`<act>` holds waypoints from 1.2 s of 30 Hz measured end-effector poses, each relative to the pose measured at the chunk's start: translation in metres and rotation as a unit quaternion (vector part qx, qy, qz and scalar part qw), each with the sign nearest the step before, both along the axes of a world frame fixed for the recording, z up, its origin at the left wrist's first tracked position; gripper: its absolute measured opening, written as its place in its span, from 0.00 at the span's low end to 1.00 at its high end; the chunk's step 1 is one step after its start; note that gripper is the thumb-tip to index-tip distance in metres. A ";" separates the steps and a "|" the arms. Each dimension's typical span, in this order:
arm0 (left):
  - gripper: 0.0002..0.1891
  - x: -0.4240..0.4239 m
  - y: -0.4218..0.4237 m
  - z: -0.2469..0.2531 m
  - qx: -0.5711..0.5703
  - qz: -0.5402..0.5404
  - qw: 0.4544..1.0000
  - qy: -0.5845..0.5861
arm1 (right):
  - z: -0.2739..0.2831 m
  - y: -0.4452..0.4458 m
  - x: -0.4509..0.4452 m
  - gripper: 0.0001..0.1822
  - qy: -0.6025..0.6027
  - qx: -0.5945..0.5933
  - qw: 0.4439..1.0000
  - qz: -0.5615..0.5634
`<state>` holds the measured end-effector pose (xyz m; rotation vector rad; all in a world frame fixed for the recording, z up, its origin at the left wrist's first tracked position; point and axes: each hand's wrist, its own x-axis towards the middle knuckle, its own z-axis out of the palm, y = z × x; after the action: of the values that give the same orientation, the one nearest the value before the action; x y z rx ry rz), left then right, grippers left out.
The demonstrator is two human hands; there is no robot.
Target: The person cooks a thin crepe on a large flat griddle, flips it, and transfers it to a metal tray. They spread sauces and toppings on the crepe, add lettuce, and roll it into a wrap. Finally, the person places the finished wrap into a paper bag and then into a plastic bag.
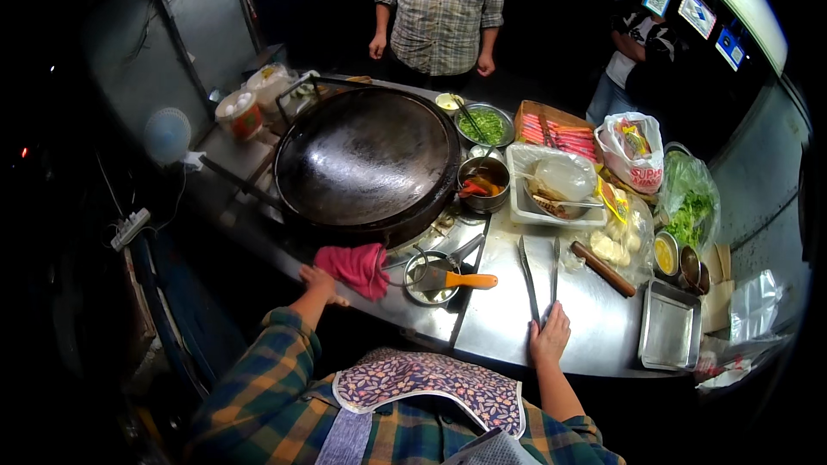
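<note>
My left hand (321, 285) rests at the counter's front edge with its fingers apart, beside a pink cloth (352, 269). Black metal tongs (529, 281) lie on the steel counter, their two arms spread away from me. My right hand (550, 334) is on their near end, which it mostly covers. Between my hands, a scraper with an orange handle (471, 280) lies across a small metal pan (431, 297). Beyond the cloth stands a large round black griddle (368, 155). To the right of the tongs lies a wooden rolling pin (602, 269).
Around the griddle are a tub of eggs (239, 115), a sauce pot (484, 184) and a bowl of chopped greens (481, 126). Right are a white tray (522, 206), bagged dough (617, 242) and a metal tray (672, 326). A person (439, 10) stands across the counter.
</note>
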<state>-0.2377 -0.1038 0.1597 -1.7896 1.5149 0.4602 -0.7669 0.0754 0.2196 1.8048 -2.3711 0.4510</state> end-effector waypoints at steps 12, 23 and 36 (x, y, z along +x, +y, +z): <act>0.81 0.017 -0.007 -0.017 -0.023 0.012 1.000 0.004 | 0.000 -0.003 0.000 0.45 -0.004 -0.048 0.999 -0.005; 0.82 0.021 -0.014 -0.023 -0.042 0.062 0.997 0.023 | -0.003 0.002 -0.002 0.46 -0.012 -0.019 0.999 -0.027; 0.84 0.019 -0.017 -0.018 -0.033 0.072 0.996 0.031 | -0.002 0.003 -0.003 0.45 -0.011 0.020 0.999 -0.040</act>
<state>-0.2183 -0.1210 0.1413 -1.9607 1.4630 0.5470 -0.7699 0.0784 0.2177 1.7228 -2.4741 0.4178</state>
